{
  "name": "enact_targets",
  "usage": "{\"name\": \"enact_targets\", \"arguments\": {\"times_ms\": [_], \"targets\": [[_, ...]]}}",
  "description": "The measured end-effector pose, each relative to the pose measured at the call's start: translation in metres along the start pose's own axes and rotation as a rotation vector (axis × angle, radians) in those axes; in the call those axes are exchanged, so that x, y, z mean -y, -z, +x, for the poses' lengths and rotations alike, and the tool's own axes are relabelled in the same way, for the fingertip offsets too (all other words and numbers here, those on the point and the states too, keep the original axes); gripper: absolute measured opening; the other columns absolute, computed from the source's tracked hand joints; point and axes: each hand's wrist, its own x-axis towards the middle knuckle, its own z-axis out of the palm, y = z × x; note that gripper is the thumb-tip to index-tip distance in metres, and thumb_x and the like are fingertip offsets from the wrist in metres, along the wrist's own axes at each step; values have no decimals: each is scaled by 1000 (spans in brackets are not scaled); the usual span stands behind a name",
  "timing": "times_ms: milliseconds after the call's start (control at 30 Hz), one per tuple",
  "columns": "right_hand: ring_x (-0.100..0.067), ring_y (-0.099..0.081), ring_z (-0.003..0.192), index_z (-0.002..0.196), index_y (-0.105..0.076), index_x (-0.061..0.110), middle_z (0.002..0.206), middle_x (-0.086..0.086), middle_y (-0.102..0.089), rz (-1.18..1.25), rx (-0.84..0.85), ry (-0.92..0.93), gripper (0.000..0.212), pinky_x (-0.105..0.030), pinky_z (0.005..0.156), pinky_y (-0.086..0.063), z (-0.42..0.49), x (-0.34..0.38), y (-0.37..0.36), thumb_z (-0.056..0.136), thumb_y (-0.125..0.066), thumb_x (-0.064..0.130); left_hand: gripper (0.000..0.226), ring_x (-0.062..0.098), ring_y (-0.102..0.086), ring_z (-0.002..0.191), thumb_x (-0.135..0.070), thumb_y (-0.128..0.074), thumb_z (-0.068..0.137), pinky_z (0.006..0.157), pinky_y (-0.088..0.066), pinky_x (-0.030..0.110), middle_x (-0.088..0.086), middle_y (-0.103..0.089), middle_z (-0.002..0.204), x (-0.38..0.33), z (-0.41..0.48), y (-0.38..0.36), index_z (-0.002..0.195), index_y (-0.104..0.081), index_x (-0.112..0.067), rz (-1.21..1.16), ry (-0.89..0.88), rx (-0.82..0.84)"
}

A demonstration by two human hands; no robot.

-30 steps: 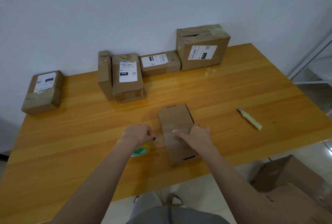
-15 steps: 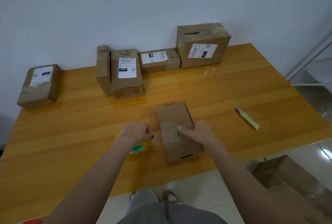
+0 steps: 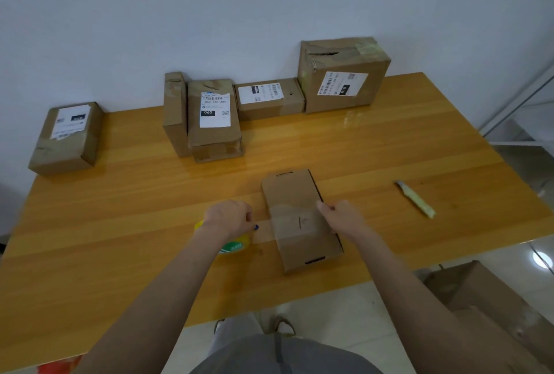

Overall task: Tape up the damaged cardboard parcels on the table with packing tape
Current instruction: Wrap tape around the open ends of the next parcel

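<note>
Flat cardboard parcel (image 3: 299, 190) lies near-centre on the table (image 3: 120, 223), with a clear tape strip (image 3: 287, 220) across its middle. Left hand (image 3: 230, 219) is curled round the yellow-green tape roll (image 3: 235, 247), just left of the parcel. Right hand (image 3: 341, 217) has fingers bent at the parcel's right edge; can't tell if it's pinching or pressing. Parcel is probably light, thin and stiff, and likely to slide on the glossy wood, so pin it flat by the long edges.

Not much is legible tbh: the white label (image 3: 215, 110) on the standing parcel (image 3: 214, 141) at 11 o'clock has a black patch reading "060", under a line that looks like "060-068-A05". The big box (image 3: 371, 73) at 1 o'clock shows "010" sideways on its label. The other labels and the tape roll's (image 3: 235, 247) green print are too blurry.
</note>
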Motion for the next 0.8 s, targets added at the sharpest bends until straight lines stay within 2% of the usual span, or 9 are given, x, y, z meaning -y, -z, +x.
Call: {"name": "enact_targets", "arguments": {"times_ms": [67,133,167,200,300,400,500,600,800], "targets": [[-20,-50,58,62,-43,14,57,-2,-42,-119,-13,-12,64,-25,55,-36,-4,15,-10,89,-37,71,11,17,-53,71,-33,-49,95,53,-38,25,-7,-47,67,1,1,-1,95,-58,-26,1,0,-3],[-24,-60,86,105,-57,4,89,-10,-62,-342,-62,-47,87,-30,67,-42,-3,25,-23,77,-37,84,15,18,-53,73,-35,-49,95,56,-40,27,-7,-46,68,0,1,-1,100,-59,-26,11,0,-1],[-27,-59,102,122,-49,3,106,-12,-62,-402,-102,-75,94,-32,72,-42,-2,28,-27,76,-41,84,17,18,-53,73,-36,-49,95,56,-40,27,-7,-46,67,0,1,-1,102,-60,-26,13,1,0],[-28,-57,106,126,-45,3,111,-11,-60,-408,-144,-83,91,-33,72,-42,0,27,-29,77,-46,80,17,18,-53,73,-37,-49,95,56,-40,27,-7,-45,67,0,0,-1,103,-60,-26,9,4,1],[-26,-59,92,115,-52,4,102,-11,-62,-290,-162,-53,66,-32,67,-44,6,18,-25,86,-52,64,17,18,-52,73,-38,-48,96,52,-36,25,-7,-45,67,1,-2,0,102,-59,-26,-9,24,-2],[-26,-56,84,114,-55,3,100,-12,-63,-238,-149,-34,56,-32,66,-43,8,11,-20,94,-47,55,16,19,-53,73,-37,-47,96,48,-33,24,-6,-46,68,0,-4,-1,101,-59,-28,12,32,-16],[-20,-54,72,97,-52,8,81,-4,-56,-275,-111,-25,67,-29,60,-41,4,13,-23,84,-44,73,16,19,-54,73,-38,-46,96,49,-35,25,-6,-47,70,-1,-4,-2,101,-59,-28,19,42,-26],[-25,-60,98,113,-47,11,103,-6,-60,-365,-92,-13,81,-32,69,-46,1,14,-29,68,-63,77,18,19,-54,76,-40,-47,96,55,-40,27,-4,-50,76,-1,-4,-2,103,-58,-26,15,43,-19],[-30,-57,112,136,-44,9,129,-11,-58,-244,-27,123,64,-39,89,-50,7,0,-18,89,-60,49,16,18,-54,75,-41,-48,96,56,-40,28,-7,-47,69,1,-7,-1,99,-58,-28,-23,39,-17]]}}
